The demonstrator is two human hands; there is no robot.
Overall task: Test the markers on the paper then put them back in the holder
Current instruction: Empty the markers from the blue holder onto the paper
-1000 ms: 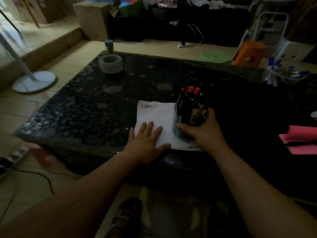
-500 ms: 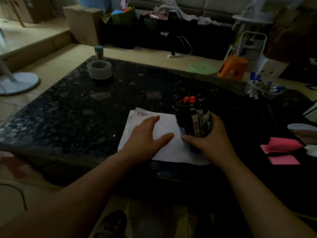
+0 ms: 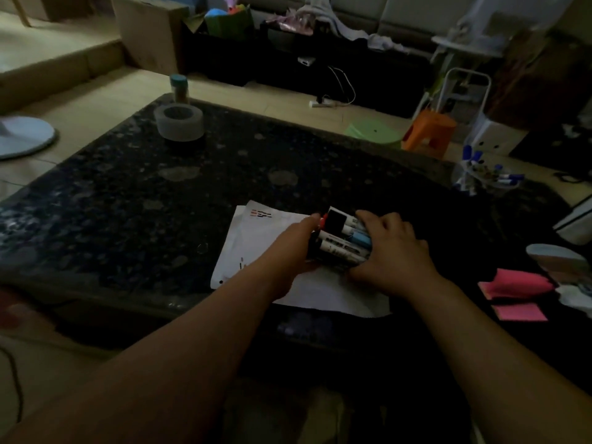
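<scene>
Table edge: the table (image 3: 96, 203) has a rounded near rim running just beneath both forearms; its left and far edges meet tiled floor.
Open room: a wide bare stretch of stone lies left of and beyond the paper; the right side is more crowded.
Table surface: dark speckled polished stone with pale blotches.
Paper (image 3: 256, 232): a flat white sheet at the near middle, its near edge at the table's rim, with short red and black strokes at the far left corner.
Markers (image 3: 339, 249): a bundle lying on its side over the paper, with white barrels and black and red caps pointing left.
Holder (image 3: 360, 241): only a pale blue patch among the barrels; the rest is hidden by the hand.
Right hand (image 3: 394, 251): fingers and thumb are wrapped round the markers at their right end.
Left hand (image 3: 288, 248): fingers are stretched out against the cap ends, grasping nothing that can be seen.
Far left: a grey tape roll (image 3: 179, 121), and behind it a small bottle (image 3: 178, 88).
Right: pink sticky notes (image 3: 519, 312), near and well apart from the paper; farther off is a clear tub of blue-capped pens (image 3: 480, 174).
Floor beyond: orange stool (image 3: 429, 128).
</scene>
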